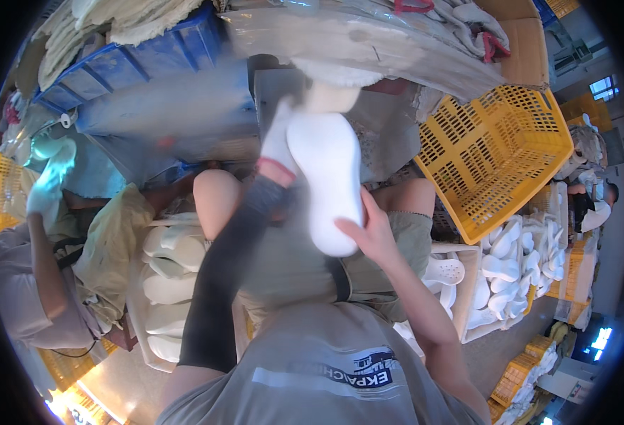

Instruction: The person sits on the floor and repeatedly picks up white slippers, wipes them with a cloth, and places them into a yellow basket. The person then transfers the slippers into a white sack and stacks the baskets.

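Over lap (290, 273), hands (278, 145) (375, 232) at sole (331, 180), right clasping

The greyish-brown floor (499, 354) is showing at the near left and near right, and yellow crates (516, 375) are standing along it at the near right, with white pieces (541, 368) lying in or on them. At the left, a pale-lined bin (137, 315) is carrying white sole-shaped pieces (170, 289), lying in a layered row. At the right, another pale-lined bin (470, 290) is holding a loose heap of white footwear-like pieces (502, 268). At the far left, a blue crate (138, 69) is bearing cream-coloured fabric (117, 23), which is lying piled over its top
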Action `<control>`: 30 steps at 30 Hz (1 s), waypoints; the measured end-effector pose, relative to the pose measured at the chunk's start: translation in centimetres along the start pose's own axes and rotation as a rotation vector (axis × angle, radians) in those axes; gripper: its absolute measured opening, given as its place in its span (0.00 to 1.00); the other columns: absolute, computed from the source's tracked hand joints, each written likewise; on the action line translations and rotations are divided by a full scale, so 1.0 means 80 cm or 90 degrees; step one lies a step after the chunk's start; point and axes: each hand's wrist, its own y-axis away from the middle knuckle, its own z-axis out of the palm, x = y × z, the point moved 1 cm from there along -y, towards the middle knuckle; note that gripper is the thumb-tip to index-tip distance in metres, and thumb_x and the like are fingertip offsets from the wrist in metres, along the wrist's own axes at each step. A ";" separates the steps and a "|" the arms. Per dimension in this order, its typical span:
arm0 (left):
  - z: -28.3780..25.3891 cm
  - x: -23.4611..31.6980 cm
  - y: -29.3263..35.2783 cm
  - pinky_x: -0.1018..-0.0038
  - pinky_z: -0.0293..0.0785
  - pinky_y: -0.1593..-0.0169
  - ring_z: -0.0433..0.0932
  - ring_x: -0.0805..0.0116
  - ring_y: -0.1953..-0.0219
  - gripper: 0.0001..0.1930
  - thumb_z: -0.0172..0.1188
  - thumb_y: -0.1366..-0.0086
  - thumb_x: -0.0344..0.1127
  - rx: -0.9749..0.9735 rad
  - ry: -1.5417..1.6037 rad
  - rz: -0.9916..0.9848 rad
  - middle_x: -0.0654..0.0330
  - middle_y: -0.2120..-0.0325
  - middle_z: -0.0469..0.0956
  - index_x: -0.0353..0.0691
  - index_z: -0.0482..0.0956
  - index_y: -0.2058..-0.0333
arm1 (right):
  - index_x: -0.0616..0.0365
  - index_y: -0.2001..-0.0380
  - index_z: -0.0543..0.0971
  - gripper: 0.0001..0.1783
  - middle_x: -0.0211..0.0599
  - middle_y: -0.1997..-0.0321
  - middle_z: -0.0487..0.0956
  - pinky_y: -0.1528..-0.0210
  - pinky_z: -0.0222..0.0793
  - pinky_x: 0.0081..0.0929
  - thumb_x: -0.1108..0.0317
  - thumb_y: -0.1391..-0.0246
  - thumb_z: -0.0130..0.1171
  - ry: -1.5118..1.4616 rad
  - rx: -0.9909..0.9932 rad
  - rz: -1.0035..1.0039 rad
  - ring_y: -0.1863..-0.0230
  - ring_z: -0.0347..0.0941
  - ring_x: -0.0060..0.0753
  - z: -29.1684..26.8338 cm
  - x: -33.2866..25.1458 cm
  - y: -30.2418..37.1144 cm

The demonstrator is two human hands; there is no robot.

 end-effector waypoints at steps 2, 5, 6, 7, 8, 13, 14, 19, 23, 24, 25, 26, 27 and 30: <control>-0.017 0.013 -0.001 0.62 0.71 0.34 0.77 0.53 0.41 0.38 0.45 0.24 0.63 0.228 -0.688 0.156 0.45 0.40 0.75 0.32 0.67 0.34 | 0.66 0.34 0.67 0.34 0.40 0.45 0.79 0.41 0.71 0.29 0.70 0.41 0.66 0.094 0.005 -0.054 0.45 0.73 0.26 0.002 0.009 0.001; -0.030 0.018 -0.007 0.60 0.72 0.35 0.78 0.54 0.42 0.36 0.47 0.24 0.61 0.174 -0.168 0.001 0.45 0.39 0.75 0.32 0.68 0.34 | 0.66 0.33 0.66 0.37 0.40 0.40 0.77 0.38 0.69 0.30 0.66 0.41 0.68 0.029 -0.060 -0.002 0.41 0.72 0.29 -0.010 0.011 0.007; -0.027 0.013 -0.003 0.61 0.74 0.37 0.80 0.54 0.45 0.34 0.47 0.24 0.61 0.190 -0.069 0.019 0.47 0.44 0.80 0.34 0.72 0.38 | 0.66 0.34 0.67 0.36 0.39 0.42 0.77 0.39 0.69 0.30 0.67 0.42 0.69 0.025 -0.050 -0.048 0.42 0.72 0.28 -0.023 0.005 0.002; -0.024 0.008 -0.005 0.62 0.76 0.39 0.81 0.55 0.48 0.31 0.49 0.23 0.58 0.374 -0.308 0.141 0.49 0.47 0.81 0.34 0.74 0.40 | 0.66 0.34 0.67 0.36 0.38 0.42 0.77 0.38 0.69 0.30 0.67 0.43 0.70 0.066 -0.031 -0.044 0.40 0.72 0.27 -0.038 0.000 -0.001; -0.018 -0.003 -0.002 0.63 0.78 0.42 0.82 0.57 0.50 0.28 0.50 0.23 0.55 0.549 -0.577 0.222 0.52 0.51 0.83 0.34 0.76 0.42 | 0.65 0.31 0.65 0.42 0.41 0.39 0.77 0.39 0.71 0.32 0.66 0.45 0.72 0.072 -0.012 0.026 0.43 0.75 0.30 -0.054 -0.003 -0.007; -0.006 -0.109 -0.004 0.68 0.73 0.42 0.79 0.55 0.49 0.18 0.57 0.28 0.40 0.278 -1.146 -0.046 0.48 0.48 0.80 0.37 0.79 0.44 | 0.63 0.51 0.83 0.21 0.37 0.64 0.85 0.55 0.79 0.30 0.59 0.42 0.68 0.096 -0.025 0.305 0.56 0.83 0.29 -0.142 0.002 -0.068; -0.009 -0.120 -0.005 0.67 0.72 0.40 0.79 0.52 0.48 0.19 0.55 0.27 0.38 0.047 -1.195 -0.088 0.46 0.47 0.80 0.37 0.78 0.43 | 0.61 0.51 0.82 0.21 0.37 0.61 0.85 0.54 0.78 0.32 0.57 0.41 0.66 -0.195 -0.054 0.347 0.54 0.82 0.30 -0.140 0.007 -0.080; -0.035 -0.035 -0.017 0.64 0.70 0.35 0.77 0.55 0.40 0.23 0.57 0.27 0.48 0.395 -0.907 0.083 0.48 0.43 0.79 0.38 0.78 0.42 | 0.64 0.48 0.78 0.23 0.41 0.50 0.82 0.54 0.79 0.34 0.60 0.42 0.67 0.009 -0.044 0.022 0.46 0.79 0.31 -0.047 0.014 -0.114; -0.034 0.016 -0.016 0.55 0.73 0.36 0.79 0.51 0.44 0.32 0.57 0.29 0.60 0.270 -0.191 0.022 0.49 0.47 0.81 0.37 0.77 0.41 | 0.71 0.47 0.76 0.29 0.48 0.52 0.84 0.57 0.82 0.37 0.66 0.49 0.72 -0.076 -0.016 0.106 0.61 0.85 0.41 -0.016 -0.058 -0.119; -0.031 0.019 -0.014 0.56 0.74 0.38 0.79 0.52 0.45 0.30 0.54 0.27 0.58 0.295 -0.438 0.090 0.49 0.48 0.81 0.37 0.76 0.42 | 0.72 0.46 0.76 0.29 0.48 0.51 0.84 0.55 0.81 0.37 0.67 0.49 0.72 0.067 -0.005 0.085 0.59 0.85 0.41 -0.017 -0.075 -0.110; -0.026 0.017 -0.008 0.56 0.75 0.40 0.80 0.54 0.47 0.28 0.51 0.25 0.57 0.271 -0.676 0.141 0.50 0.49 0.81 0.37 0.75 0.43 | 0.72 0.45 0.76 0.30 0.48 0.51 0.84 0.53 0.81 0.36 0.67 0.49 0.72 0.201 0.005 0.031 0.57 0.85 0.41 -0.011 -0.083 -0.092; -0.025 0.007 -0.006 0.58 0.76 0.41 0.80 0.56 0.48 0.26 0.48 0.23 0.55 0.290 -0.490 0.054 0.50 0.50 0.81 0.37 0.75 0.44 | 0.72 0.44 0.76 0.31 0.49 0.50 0.84 0.51 0.81 0.36 0.67 0.49 0.72 0.336 0.020 -0.027 0.55 0.85 0.41 -0.008 -0.092 -0.075; -0.022 -0.001 0.000 0.60 0.77 0.42 0.80 0.57 0.49 0.24 0.46 0.22 0.52 0.292 -0.234 -0.028 0.51 0.51 0.81 0.37 0.75 0.44 | 0.69 0.43 0.77 0.34 0.55 0.48 0.84 0.41 0.75 0.37 0.62 0.51 0.72 0.179 0.010 -0.026 0.47 0.82 0.41 -0.010 -0.094 -0.066; -0.010 -0.006 0.007 0.62 0.76 0.41 0.80 0.58 0.47 0.23 0.45 0.21 0.50 0.291 -0.804 0.140 0.53 0.50 0.81 0.38 0.75 0.44 | 0.70 0.42 0.77 0.33 0.53 0.47 0.84 0.40 0.75 0.35 0.64 0.50 0.72 -0.034 0.017 0.087 0.46 0.82 0.37 0.002 -0.076 -0.054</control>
